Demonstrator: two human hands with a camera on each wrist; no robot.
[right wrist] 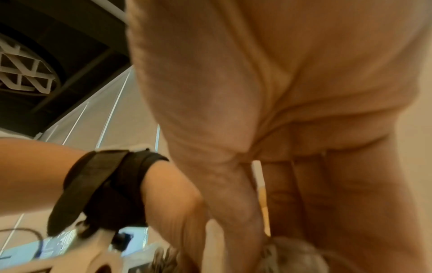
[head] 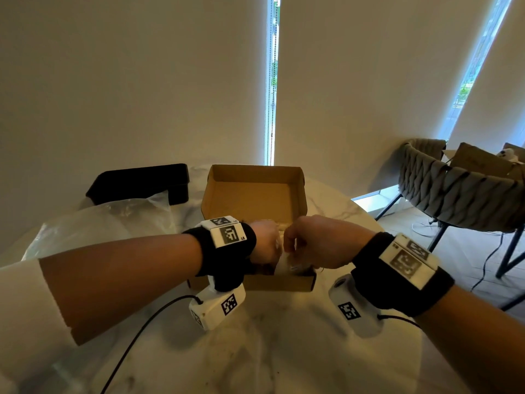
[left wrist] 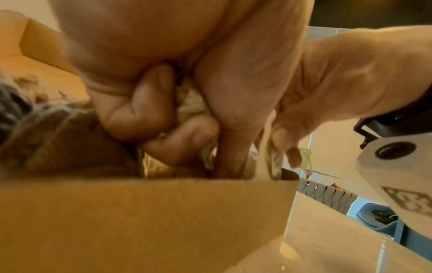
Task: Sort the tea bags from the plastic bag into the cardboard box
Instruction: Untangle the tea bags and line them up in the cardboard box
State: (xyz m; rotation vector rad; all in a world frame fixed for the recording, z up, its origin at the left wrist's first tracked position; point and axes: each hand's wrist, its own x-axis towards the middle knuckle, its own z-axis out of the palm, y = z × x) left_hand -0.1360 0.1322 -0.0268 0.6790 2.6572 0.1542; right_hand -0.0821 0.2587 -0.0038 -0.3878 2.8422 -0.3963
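The open cardboard box [head: 250, 194] stands in the middle of the table, and both hands meet over its near end. My left hand [head: 270, 244] has its fingers [left wrist: 149, 103] curled round a bunch of pale mesh tea bags [left wrist: 189, 99]. My right hand [head: 292, 241] pinches one tea bag [left wrist: 273, 162] between thumb and fingers, with its green tag [left wrist: 305, 155] dangling on a string. A blurred brown heap of tea bags [left wrist: 46, 120] lies inside the box behind its near wall [left wrist: 140, 221]. The crumpled clear plastic bag [head: 99, 220] lies on the table to the left.
A black angular object [head: 142, 183] sits behind the plastic bag. The marble table [head: 270, 351] carries the wrist cameras' cables near its front. A woven grey chair [head: 454, 194] stands to the right, off the table. Window blinds close off the back.
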